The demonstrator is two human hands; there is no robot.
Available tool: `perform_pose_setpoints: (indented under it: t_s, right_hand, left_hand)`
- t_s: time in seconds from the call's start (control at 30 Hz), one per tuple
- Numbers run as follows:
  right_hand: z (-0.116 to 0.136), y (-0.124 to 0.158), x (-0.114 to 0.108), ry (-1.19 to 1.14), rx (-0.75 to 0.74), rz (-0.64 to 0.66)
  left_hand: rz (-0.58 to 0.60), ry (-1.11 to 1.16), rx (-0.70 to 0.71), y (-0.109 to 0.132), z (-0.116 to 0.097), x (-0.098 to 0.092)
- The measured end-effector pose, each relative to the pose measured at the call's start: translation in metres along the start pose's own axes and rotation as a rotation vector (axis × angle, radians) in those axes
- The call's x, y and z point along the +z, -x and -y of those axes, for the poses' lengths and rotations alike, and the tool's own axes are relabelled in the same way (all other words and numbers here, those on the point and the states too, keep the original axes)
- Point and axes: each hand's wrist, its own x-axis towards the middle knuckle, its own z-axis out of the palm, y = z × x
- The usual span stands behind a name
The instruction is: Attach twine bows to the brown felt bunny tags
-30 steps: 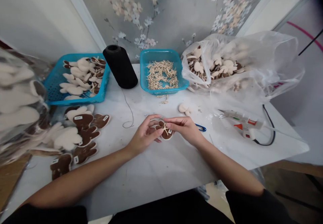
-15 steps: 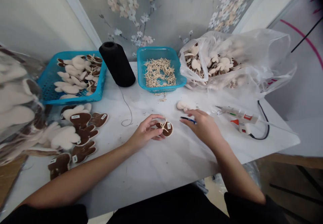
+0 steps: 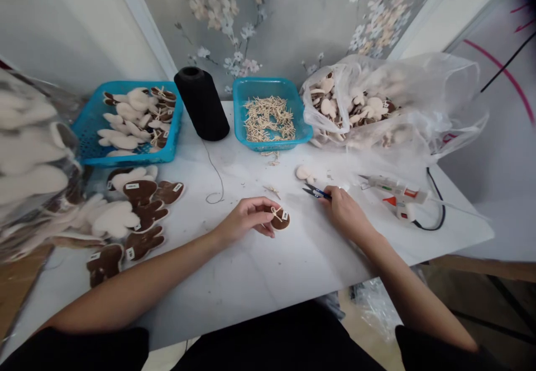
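Note:
Pinched in my left hand (image 3: 253,216) is a small brown plush bunny piece (image 3: 280,221) with a white label and a cream string bow; its other end is hidden by my fingers. My right hand (image 3: 338,203) is closed on blue-handled thread snips (image 3: 317,192), whose two dark blades point left, apart at the tips. The snips are apart from the plush piece. A cream plush piece (image 3: 305,173) lies face down just beyond the blades. Some cream string scraps (image 3: 273,191) lie on the table above my left hand.
A blue basket (image 3: 129,162) of plush pieces, a black thread cone (image 3: 203,103) and a blue basket (image 3: 272,147) of string bows stand along the back. At right are a plastic bag (image 3: 419,120) of plush pieces and a glue gun (image 3: 397,189). Labelled brown pieces (image 3: 146,215) lie at left.
My right hand has shifted slightly right and down with the snips, and both blades now show. My left hand has turned the plush piece a little. String scraps now show above it.

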Motion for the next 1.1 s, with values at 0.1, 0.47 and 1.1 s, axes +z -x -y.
perform_pose_setpoints:
  t_s: [0.1, 0.47, 1.1]
  right_hand:
    - [0.015, 0.004, -0.016, -0.257, -0.029, 0.033]
    - [0.051, 0.018, -0.040, -0.157, -0.632, 0.018]
    - [0.045, 0.021, -0.029, -0.154, -0.761, -0.135]
  left_hand:
    - [0.067, 0.055, -0.030, 0.001, -0.001, 0.002]
    - [0.264, 0.264, -0.154, 0.006, -0.006, 0.006]
    - [0.367, 0.290, -0.133, 0.007, 0.000, 0.007]
